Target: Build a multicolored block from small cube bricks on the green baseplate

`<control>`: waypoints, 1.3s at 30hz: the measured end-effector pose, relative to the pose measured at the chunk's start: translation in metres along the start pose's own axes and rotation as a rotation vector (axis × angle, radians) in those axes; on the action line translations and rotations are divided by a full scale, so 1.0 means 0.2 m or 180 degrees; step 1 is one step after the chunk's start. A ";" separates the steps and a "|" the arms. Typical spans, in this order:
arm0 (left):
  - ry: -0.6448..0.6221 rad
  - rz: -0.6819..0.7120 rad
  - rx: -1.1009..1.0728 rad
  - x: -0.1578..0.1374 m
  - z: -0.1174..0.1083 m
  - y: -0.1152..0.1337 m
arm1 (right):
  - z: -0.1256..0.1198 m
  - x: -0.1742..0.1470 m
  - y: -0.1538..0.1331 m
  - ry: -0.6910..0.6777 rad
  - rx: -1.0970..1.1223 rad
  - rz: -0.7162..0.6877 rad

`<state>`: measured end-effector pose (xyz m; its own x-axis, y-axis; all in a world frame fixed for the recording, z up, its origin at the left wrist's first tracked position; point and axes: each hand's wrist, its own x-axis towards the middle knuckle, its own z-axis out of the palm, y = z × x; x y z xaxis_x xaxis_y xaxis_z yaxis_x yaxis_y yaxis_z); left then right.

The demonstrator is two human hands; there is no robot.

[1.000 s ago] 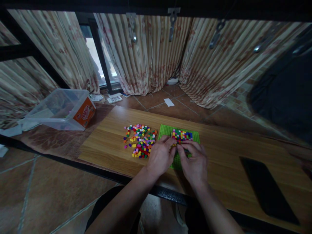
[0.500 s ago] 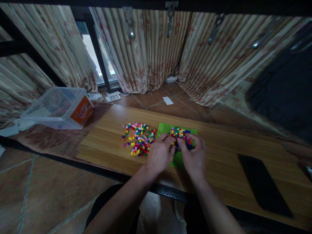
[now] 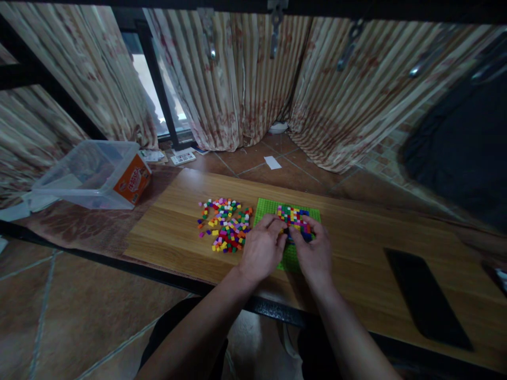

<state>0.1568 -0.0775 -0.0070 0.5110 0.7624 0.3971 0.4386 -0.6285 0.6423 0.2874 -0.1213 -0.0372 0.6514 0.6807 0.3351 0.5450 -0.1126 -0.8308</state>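
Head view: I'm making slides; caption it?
Left hand and right hand at blocks on a green board, beside loose cubes.

Clear plastic bin (image 3: 85,198) sat at far left on a brownish patterned cloth (image 3: 83,224); orange label (image 3: 132,180) on its side, lettering too small to read. Wood-grain tabletop (image 3: 356,253) ran across; flat black slab (image 3: 428,298) lay on its right part. Striped curtains (image 3: 245,89) with reddish blotches hung behind, parted at left by a dark-framed window (image 3: 148,84). Metal fittings (image 3: 275,34) dangled from a black bar (image 3: 237,4) up top. White card (image 3: 272,162) lay on brown floor tiles (image 3: 99,306); printed sheet (image 3: 183,158) near the window base. Dark fabric bulk (image 3: 455,126) filled the right edge.
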 end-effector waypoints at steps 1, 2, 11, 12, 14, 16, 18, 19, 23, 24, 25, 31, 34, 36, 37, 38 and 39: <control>0.0005 -0.0008 0.0009 0.00 0.00 0.00 | 0.00 0.00 0.00 -0.0003 0.0007 -0.0024; 0.0006 -0.0015 0.0019 0.00 0.00 0.00 | 0.00 0.00 0.00 -0.0010 0.0011 -0.0047; -0.0082 0.0051 0.0138 0.00 -0.01 0.00 | -0.01 0.01 -0.03 -0.0204 -0.0009 -0.0105; -0.0095 0.0064 0.0146 0.00 -0.01 0.00 | -0.02 0.01 -0.03 -0.0222 -0.0010 -0.0109; -0.0108 0.0066 0.0164 0.00 -0.01 0.00 | -0.02 0.00 -0.03 -0.0237 -0.0005 -0.0126; -0.0115 0.0053 0.0190 0.00 -0.02 0.00 | -0.02 0.00 -0.02 -0.0230 -0.0006 -0.0157; -0.0127 0.0045 0.0215 0.00 -0.02 0.00 | -0.02 0.00 -0.02 -0.0228 -0.0018 -0.0185; -0.0133 0.0047 0.0226 0.00 -0.02 0.00 | -0.02 0.00 -0.02 -0.0230 -0.0022 -0.0190; -0.0117 0.0073 0.0285 0.00 -0.01 0.01 | -0.01 0.00 -0.03 -0.0240 -0.0032 -0.0147; -0.0112 0.0079 0.0296 0.00 -0.01 0.01 | -0.01 0.00 -0.03 -0.0240 -0.0037 -0.0130; -0.0112 0.0082 0.0306 0.00 -0.01 0.01 | -0.01 0.00 -0.03 -0.0242 -0.0042 -0.0116; -0.0146 0.0086 0.0404 0.00 -0.01 0.00 | -0.02 0.00 -0.03 -0.0273 -0.0073 -0.0122; -0.0135 0.0072 0.0409 0.00 -0.01 0.01 | -0.02 0.00 -0.03 -0.0294 -0.0078 -0.0108; -0.0129 0.0072 0.0403 0.00 -0.01 0.01 | -0.02 0.00 -0.03 -0.0294 -0.0073 -0.0085; -0.0130 0.0072 0.0405 0.00 -0.01 0.01 | -0.02 0.00 -0.03 -0.0295 -0.0065 -0.0082; -0.0135 0.0075 0.0408 0.00 -0.01 0.01 | -0.02 0.00 -0.03 -0.0298 -0.0054 -0.0082; -0.0141 0.0078 0.0412 0.00 -0.01 0.01 | -0.02 0.00 -0.04 -0.0298 -0.0043 -0.0083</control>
<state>0.1560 -0.0777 -0.0038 0.5537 0.7407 0.3805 0.5157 -0.6638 0.5417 0.2859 -0.1233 -0.0294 0.5851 0.7481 0.3130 0.5686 -0.1034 -0.8161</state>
